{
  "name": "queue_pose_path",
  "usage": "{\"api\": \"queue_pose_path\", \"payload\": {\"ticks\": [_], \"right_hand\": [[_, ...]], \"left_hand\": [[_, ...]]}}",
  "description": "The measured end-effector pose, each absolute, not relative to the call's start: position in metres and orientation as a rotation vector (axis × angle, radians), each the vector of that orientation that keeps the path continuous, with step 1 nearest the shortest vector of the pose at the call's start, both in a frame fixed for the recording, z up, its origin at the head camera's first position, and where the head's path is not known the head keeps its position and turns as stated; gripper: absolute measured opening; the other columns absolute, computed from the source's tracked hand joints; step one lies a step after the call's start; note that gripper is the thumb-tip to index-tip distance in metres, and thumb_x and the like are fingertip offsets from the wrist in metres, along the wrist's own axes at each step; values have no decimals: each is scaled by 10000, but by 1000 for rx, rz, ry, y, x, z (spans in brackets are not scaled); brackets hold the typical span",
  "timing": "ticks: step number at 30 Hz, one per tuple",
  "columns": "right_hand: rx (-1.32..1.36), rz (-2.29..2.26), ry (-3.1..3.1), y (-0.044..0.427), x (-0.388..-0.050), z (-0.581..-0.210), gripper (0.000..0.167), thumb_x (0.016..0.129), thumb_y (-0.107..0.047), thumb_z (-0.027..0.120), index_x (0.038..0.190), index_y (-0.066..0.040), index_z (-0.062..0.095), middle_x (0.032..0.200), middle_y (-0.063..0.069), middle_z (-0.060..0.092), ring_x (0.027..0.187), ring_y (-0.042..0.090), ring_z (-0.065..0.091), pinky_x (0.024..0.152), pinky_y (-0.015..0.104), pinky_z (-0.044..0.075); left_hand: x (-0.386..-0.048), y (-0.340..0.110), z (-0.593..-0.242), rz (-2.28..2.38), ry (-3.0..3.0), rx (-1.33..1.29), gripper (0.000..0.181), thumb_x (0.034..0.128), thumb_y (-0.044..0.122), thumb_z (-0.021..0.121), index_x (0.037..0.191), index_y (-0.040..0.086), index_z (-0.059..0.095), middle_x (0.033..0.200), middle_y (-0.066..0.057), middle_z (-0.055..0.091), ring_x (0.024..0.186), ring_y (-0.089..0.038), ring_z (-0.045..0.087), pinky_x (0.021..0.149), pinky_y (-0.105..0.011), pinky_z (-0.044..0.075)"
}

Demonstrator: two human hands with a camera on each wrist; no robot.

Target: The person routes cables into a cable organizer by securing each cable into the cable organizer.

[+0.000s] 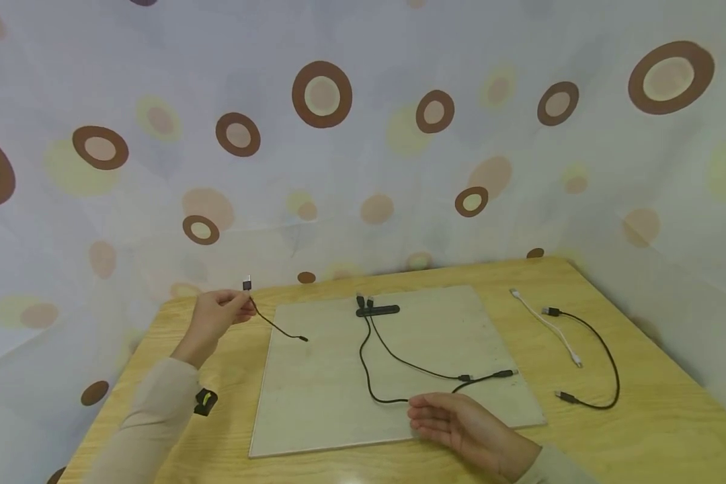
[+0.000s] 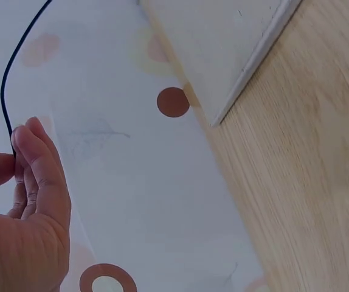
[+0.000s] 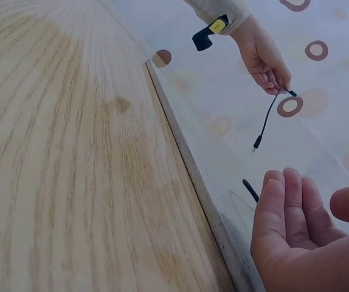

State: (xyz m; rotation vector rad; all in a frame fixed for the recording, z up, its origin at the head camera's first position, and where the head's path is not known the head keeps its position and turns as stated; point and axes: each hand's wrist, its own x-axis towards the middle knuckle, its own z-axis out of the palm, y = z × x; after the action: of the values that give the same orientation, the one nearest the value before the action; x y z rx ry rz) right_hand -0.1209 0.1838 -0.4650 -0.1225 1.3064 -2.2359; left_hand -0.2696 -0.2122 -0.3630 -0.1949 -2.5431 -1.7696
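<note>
At the left, my left hand (image 1: 220, 312) pinches a short black USB cable (image 1: 276, 327) between thumb and fingers. One plug stands above the fingertips, and the other end hangs toward the pale board (image 1: 314, 403). In the left wrist view the thumb and index finger meet on the thin black cord (image 2: 4, 91). Over the board's front edge, my right hand (image 1: 460, 427) is held with loosely extended fingers, nothing in its grasp. A longer black cable (image 1: 367, 363) runs behind its fingertips; contact with it cannot be told. A black cable holder (image 1: 387, 310) bears two black cables at the board's back.
On the wooden table (image 1: 653, 430), right of the board, lie a white cable (image 1: 547, 326) and a curved black cable (image 1: 616, 376). A thinner black cable (image 1: 411, 365) crosses the board. A patterned sheet (image 1: 375, 168) hangs behind. The left wrist wears a black strap (image 1: 206, 401).
</note>
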Motion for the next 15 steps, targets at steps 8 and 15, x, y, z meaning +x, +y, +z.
{"api": "queue_pose_path", "payload": {"ticks": [8,15], "right_hand": [[-96,-2220,1345,180,-121,-464,275,998,-181,491,1138,11,629,1069,86,682,1032,183,642,962,327,484],[-22,-2249,1394,174,-123,-461,276,997,-205,503,1147,0,612,1096,89,658,1038,190,627,965,330,482]], "left_hand": [[-267,-193,-372,-1899,-2509,-271,276,991,170,542,1022,-92,623,790,42,673,740,-57,662,750,-246,559],[-260,-177,-370,-1968,-2527,-279,256,985,168,548,1004,-73,632,798,16,679,738,-68,660,723,-227,555]]}}
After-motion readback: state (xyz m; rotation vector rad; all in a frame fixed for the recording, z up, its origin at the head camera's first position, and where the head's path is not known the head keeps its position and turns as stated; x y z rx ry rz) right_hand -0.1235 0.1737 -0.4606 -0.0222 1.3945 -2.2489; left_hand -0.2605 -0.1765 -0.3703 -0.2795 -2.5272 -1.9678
